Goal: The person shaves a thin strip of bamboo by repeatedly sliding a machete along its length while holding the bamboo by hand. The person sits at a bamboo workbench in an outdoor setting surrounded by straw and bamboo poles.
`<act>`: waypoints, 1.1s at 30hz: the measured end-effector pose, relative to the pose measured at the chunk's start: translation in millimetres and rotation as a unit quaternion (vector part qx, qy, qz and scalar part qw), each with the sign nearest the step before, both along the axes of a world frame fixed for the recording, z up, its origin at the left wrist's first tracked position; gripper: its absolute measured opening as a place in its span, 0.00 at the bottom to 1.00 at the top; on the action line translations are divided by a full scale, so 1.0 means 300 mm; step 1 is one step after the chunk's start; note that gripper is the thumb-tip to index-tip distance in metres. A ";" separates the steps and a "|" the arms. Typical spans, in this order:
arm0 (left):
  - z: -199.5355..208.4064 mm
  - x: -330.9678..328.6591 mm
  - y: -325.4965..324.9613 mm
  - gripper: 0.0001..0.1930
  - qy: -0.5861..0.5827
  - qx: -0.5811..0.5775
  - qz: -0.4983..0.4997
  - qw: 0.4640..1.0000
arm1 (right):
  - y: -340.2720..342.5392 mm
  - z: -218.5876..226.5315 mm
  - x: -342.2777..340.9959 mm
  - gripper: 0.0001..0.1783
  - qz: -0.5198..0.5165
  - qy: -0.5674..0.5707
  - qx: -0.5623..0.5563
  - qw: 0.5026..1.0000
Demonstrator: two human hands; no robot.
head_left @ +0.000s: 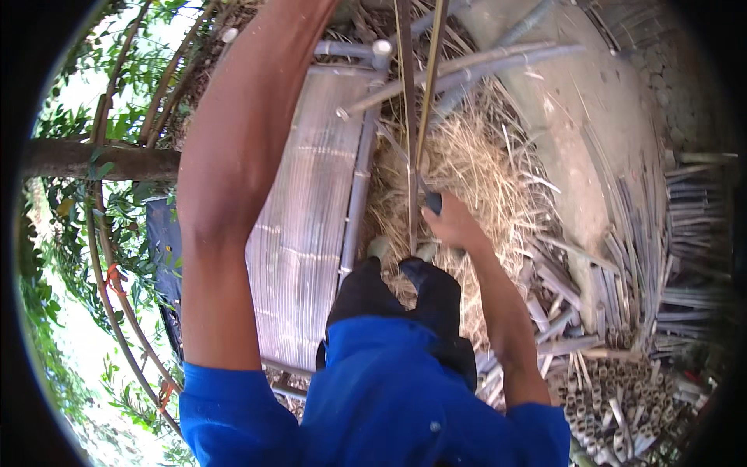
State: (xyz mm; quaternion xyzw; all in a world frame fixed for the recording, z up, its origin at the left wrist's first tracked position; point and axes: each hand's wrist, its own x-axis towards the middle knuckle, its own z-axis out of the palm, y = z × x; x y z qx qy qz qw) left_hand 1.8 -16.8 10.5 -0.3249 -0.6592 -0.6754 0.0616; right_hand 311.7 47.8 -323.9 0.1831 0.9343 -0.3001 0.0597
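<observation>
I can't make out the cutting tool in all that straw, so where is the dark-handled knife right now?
In the head view, the dark-handled knife sits in the right hand just right of centre, against the long split bamboo strip, above the pale straw-like shavings.

A long bamboo strip (408, 117) stands nearly upright, split lengthwise into two thin halves. A dark knife handle (433, 202) sits at its split, above straw

A woven bamboo mat (299, 226) is lying on the ground to the left of a heap of dry shavings (482, 179). The right hand (451, 226) is sitting on the heap, at the foot of a bamboo strip (408, 117) standing up from it. Bamboo poles (467, 74) are lying behind the heap. Cut bamboo pieces (661, 257) are piled on the right. The left arm is reaching up, probably past the picture's top.
</observation>
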 end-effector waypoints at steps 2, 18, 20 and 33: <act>-0.084 0.082 -0.029 0.17 -0.144 -0.025 0.006 0.989 | -0.098 -0.083 0.155 0.21 -0.017 0.058 0.070 0.996; -0.860 0.175 -0.114 0.11 -0.204 -0.046 -0.016 0.978 | 0.035 0.014 -0.162 0.10 -0.201 -0.206 -0.662 0.692; -0.854 0.191 -0.114 0.08 -0.157 -0.005 -0.012 0.988 | -0.019 0.004 -0.143 0.11 -0.213 -0.194 -0.640 0.712; -1.037 0.126 -0.110 0.21 -0.199 -0.120 0.024 0.972 | -0.046 -0.366 0.075 0.32 -0.140 -0.264 -0.297 0.907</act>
